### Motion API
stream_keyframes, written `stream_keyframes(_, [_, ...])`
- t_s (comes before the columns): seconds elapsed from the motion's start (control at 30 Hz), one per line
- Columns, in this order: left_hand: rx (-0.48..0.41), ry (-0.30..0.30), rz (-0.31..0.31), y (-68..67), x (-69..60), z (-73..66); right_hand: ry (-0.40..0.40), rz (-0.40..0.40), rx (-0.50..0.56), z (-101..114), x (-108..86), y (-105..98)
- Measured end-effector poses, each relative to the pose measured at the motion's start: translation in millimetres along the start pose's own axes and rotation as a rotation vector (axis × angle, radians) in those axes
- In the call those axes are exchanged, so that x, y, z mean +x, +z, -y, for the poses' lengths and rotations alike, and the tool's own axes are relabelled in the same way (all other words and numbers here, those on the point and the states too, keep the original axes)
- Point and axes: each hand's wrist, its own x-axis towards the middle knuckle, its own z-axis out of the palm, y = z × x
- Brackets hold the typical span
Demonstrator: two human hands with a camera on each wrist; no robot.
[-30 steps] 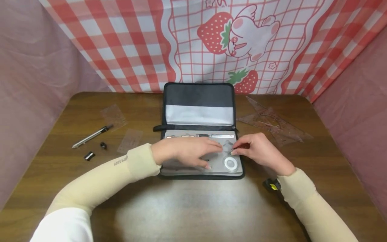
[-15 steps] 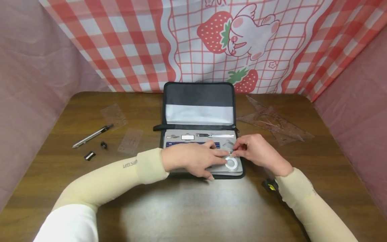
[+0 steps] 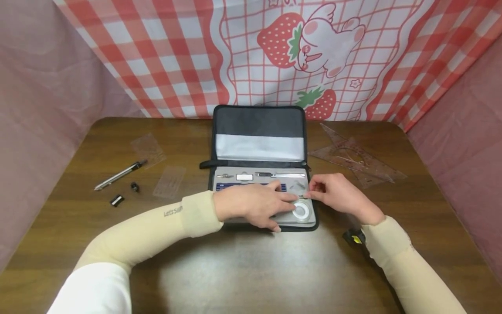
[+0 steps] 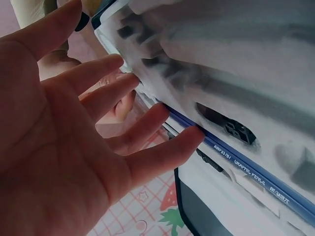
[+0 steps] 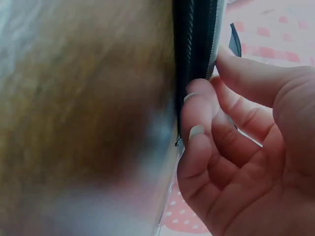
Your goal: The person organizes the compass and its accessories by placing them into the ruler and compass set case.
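A black zip case [image 3: 260, 120] lies unfolded on the table, its grey moulded tray [image 3: 313, 219] facing up. My left hand [image 3: 256, 204] stretches over the tray with spread fingers, fingertips near a white ring-shaped item [image 3: 300, 211] at the lower right. Blue graphic pencils [image 4: 246, 169] lie under and beside these fingers. At the case's right edge, my right hand [image 3: 335, 194] has curled fingers. In the right wrist view, its thumb and fingers pinch the zipped rim [image 5: 197, 44]. Along the tray's top sit a white eraser [image 3: 244, 177] and a silver drawing tool [image 3: 288, 175].
To the left lie a metal compass [image 3: 119, 175], a small black part [image 3: 135, 187], a sharpener [image 3: 117, 200] and clear templates [image 3: 169, 182]. Clear set squares [image 3: 368, 165] are at the right. A black-and-yellow object [image 3: 354, 237] is beside the right wrist.
My left hand has shifted down and right across the tray, uncovering the eraser and pencils. The right hand has drawn slightly right, from inside the tray to its edge.
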Motion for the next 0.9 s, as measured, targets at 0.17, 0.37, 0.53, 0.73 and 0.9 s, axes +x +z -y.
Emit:
stream_keyframes(0.17, [0.001,-0.001,-0.011,0.2,1.1,-1.1,0.037,0.024,0.019,-1.0,-0.1,1.4])
stream_keyframes(0.37, [-0.017,-0.002,-0.017,-0.2,3.4,-1.7,0.101,0.063,0.032,2.5,-0.8,1.6])
stream_keyframes(0.53, [-0.019,0.021,-0.015,-4.5,6.0,0.0,0.143,0.089,0.035,6.6,-1.7,-1.0])
stream_keyframes(0.73, [-0.137,0.094,-0.041,-7.8,-9.6,15.4,0.11,0.124,0.049,2.1,-3.5,-1.0])
stream_keyframes(0.9, [-0.224,0.067,-0.123,-8.4,-51.4,39.3,0.076,0.144,0.085,0.3,-4.6,-0.8])
